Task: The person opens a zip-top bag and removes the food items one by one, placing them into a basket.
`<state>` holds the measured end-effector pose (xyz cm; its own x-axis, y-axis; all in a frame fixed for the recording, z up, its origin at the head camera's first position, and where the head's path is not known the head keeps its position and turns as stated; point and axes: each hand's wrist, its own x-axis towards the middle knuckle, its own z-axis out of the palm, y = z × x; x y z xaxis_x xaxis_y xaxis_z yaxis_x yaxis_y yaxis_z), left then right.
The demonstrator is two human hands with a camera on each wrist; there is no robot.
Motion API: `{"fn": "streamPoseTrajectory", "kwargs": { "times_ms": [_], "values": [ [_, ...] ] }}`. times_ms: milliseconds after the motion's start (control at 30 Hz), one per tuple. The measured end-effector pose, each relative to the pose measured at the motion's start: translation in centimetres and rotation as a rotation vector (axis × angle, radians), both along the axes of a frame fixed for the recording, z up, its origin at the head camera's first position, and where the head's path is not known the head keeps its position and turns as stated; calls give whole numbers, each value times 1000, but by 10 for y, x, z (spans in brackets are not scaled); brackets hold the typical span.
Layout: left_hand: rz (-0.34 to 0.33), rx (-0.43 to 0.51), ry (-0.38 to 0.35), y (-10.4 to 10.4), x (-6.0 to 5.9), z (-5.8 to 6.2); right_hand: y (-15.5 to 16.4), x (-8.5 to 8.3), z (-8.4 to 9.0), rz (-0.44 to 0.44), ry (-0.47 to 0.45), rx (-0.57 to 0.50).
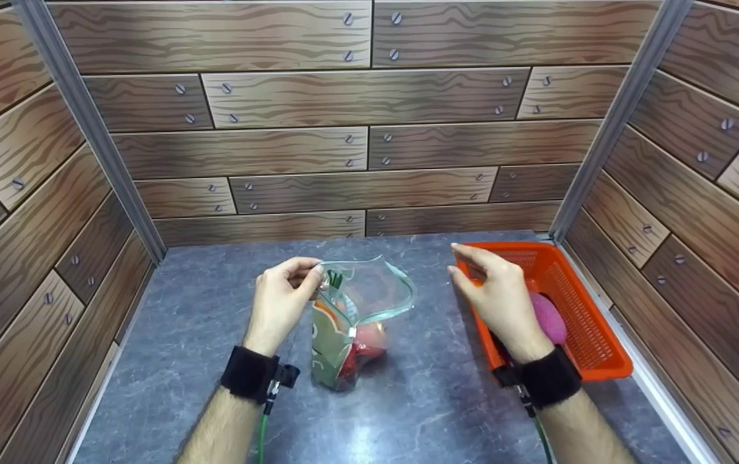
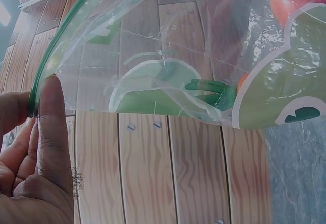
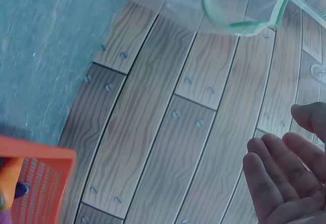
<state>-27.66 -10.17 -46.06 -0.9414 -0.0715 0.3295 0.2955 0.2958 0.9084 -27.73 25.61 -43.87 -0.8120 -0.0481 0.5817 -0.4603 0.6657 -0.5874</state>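
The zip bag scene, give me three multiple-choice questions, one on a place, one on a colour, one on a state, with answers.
1. Where is the pink object?
A. in the basket
B. in the bag
C. on the bare table

2. What colour is the basket?
A. blue
B. orange
C. white

3. How is the zip bag?
A. sealed flat
B. open at the top
C. rolled up

Answers: 1 A, it lies behind the right hand inside the basket. 2 B, its mesh walls are orange. 3 B, the left hand pinches its gaping green-edged rim.
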Motion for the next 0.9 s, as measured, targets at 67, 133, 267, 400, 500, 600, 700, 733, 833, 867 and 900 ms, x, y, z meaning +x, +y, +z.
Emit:
{"fn": "streamPoseTrajectory", "kwargs": {
  "times_ms": [67, 133, 267, 400, 500, 600, 700, 733, 833, 867, 900],
  "values": [
    [-3, -6, 3, 0, 1, 0, -5, 1, 0, 17, 23, 15],
    [-5, -12, 6, 1, 1, 0, -9, 4, -1, 32, 40, 34],
    [-1, -27, 8, 2, 1, 0, -19, 8, -1, 71, 60, 62],
    [-1, -27, 6, 3, 1, 0, -29, 13, -1, 104, 59, 88],
    [0, -25, 7, 4, 2, 0, -36, 16, -1, 133, 31, 91],
    [2, -29, 6, 5, 2, 0, -43, 18, -2, 168, -3, 83],
    [3, -33, 8, 5, 3, 0, -49, 19, -4, 195, -30, 95],
    [2, -34, 8, 6, 3, 0, -51, 20, -5, 203, -36, 104],
    [-6, -40, 10, 8, 5, -1, -56, 19, -10, 220, -60, 137],
    [-15, -39, 11, 10, 6, -1, -58, 19, -12, 226, -68, 147],
    [-25, -35, 9, 11, 6, -1, -60, 18, -14, 236, -73, 156]
  ]
}}
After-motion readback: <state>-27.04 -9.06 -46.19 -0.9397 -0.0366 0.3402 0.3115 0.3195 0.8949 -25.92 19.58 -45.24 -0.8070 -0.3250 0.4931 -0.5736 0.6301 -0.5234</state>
